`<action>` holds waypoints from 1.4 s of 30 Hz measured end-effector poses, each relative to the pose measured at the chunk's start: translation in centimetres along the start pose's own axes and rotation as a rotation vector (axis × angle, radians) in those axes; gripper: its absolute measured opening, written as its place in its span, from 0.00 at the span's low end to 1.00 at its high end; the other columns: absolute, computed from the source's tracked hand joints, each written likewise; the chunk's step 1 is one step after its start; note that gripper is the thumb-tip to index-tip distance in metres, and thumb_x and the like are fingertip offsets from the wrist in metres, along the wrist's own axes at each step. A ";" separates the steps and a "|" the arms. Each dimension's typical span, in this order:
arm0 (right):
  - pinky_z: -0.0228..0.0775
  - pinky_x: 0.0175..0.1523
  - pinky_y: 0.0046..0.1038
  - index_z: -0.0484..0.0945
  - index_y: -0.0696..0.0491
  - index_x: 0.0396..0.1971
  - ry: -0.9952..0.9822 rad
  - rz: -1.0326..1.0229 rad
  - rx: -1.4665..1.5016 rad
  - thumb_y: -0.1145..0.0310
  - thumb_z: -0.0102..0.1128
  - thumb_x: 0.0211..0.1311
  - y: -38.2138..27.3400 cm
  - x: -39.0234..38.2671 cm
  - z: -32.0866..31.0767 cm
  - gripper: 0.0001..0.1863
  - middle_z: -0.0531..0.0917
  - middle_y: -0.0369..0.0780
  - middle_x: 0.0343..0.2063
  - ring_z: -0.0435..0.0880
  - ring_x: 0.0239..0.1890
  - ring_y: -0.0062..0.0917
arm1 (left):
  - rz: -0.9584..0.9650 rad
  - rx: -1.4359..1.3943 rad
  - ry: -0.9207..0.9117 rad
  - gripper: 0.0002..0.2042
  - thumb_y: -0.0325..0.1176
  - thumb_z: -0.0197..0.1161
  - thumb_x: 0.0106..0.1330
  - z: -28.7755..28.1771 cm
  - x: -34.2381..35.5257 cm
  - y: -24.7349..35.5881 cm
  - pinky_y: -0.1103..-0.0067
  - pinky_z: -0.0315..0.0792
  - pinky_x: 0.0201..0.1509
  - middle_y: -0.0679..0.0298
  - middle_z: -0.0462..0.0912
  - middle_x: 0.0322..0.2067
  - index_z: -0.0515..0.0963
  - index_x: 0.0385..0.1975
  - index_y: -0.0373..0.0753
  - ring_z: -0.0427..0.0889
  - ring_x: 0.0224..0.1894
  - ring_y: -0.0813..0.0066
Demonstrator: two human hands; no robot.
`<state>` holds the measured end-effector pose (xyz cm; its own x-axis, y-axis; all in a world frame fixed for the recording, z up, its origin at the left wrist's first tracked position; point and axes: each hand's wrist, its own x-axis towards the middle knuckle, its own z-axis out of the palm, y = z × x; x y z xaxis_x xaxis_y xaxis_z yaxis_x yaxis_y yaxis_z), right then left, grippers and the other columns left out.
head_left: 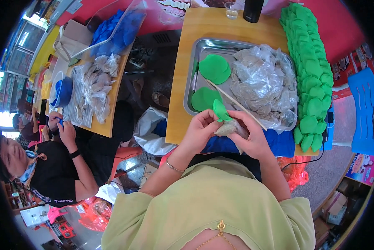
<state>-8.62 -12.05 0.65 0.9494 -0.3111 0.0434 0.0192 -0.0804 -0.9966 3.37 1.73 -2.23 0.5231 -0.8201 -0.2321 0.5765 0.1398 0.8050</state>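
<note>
Both hands meet at the near edge of the wooden table. My left hand (pixel 203 131) is closed round a small greyish plastic pouch (pixel 232 129) with a bright green rounded piece (pixel 221 110) standing up from its top, pinched at the left. My right hand (pixel 253 136) grips the pouch from the right. Just beyond them, a steel tray (pixel 188 96) holds flat green discs (pixel 212 66), a thin pale stick (pixel 237 102) and a heap of greyish filled plastic bags (pixel 259 79).
A long pile of green pieces (pixel 309 79) lines the table’s right side; a cup (pixel 232 12) and black bottle (pixel 252 9) stand behind. At left, a co-worker (pixel 49 171) handles blue material by another table (pixel 114 93). A white sack (pixel 149 133) lies between tables.
</note>
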 end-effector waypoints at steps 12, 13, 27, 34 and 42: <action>0.68 0.48 0.24 0.72 0.58 0.45 0.102 0.089 0.014 0.77 0.62 0.51 0.4 -0.5 0.2 0.19 0.79 0.39 0.38 0.78 0.42 0.22 | -0.132 -0.054 -0.085 0.04 0.30 0.57 0.66 -0.2 -0.9 0.7 0.84 0.75 0.35 0.68 0.76 0.33 0.72 0.34 0.37 0.76 0.33 0.83; 0.69 0.48 0.24 0.72 0.57 0.45 0.062 0.043 -0.009 0.76 0.62 0.51 0.1 -0.5 0.3 0.19 0.79 0.39 0.37 0.78 0.42 0.22 | -0.102 -0.045 -0.086 0.04 0.29 0.57 0.65 -0.4 -0.9 0.5 0.85 0.73 0.33 0.68 0.76 0.33 0.72 0.34 0.37 0.75 0.32 0.84; 0.70 0.41 0.25 0.74 0.58 0.38 0.240 0.011 -0.228 0.78 0.60 0.53 -0.5 -0.4 1.2 0.12 0.80 0.41 0.33 0.80 0.34 0.25 | 0.026 0.162 -0.111 0.04 0.28 0.57 0.65 -0.2 -1.1 0.9 0.86 0.70 0.37 0.70 0.74 0.32 0.71 0.34 0.37 0.73 0.33 0.86; 0.69 0.39 0.23 0.74 0.57 0.37 0.292 -0.003 -0.230 0.82 0.57 0.50 -0.1 -0.3 1.3 0.12 0.78 0.40 0.31 0.78 0.33 0.23 | 0.066 0.016 -0.178 0.05 0.25 0.60 0.62 0.2 -1.0 0.8 0.85 0.70 0.43 0.70 0.74 0.34 0.71 0.34 0.37 0.74 0.36 0.85; 0.68 0.38 0.20 0.73 0.56 0.44 0.128 0.123 -0.104 0.83 0.52 0.51 -0.3 0.1 1.2 0.18 0.77 0.38 0.35 0.76 0.34 0.19 | 0.295 0.372 0.083 0.05 0.20 0.60 0.57 -0.2 -1.3 -0.3 0.83 0.71 0.38 0.67 0.74 0.33 0.72 0.30 0.34 0.76 0.34 0.81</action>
<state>-8.11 -10.91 0.87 0.8950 -0.4415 -0.0632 -0.1335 -0.1301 -0.9825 2.66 2.88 -2.23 0.6877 -0.7260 0.0044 0.1402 0.1387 0.9803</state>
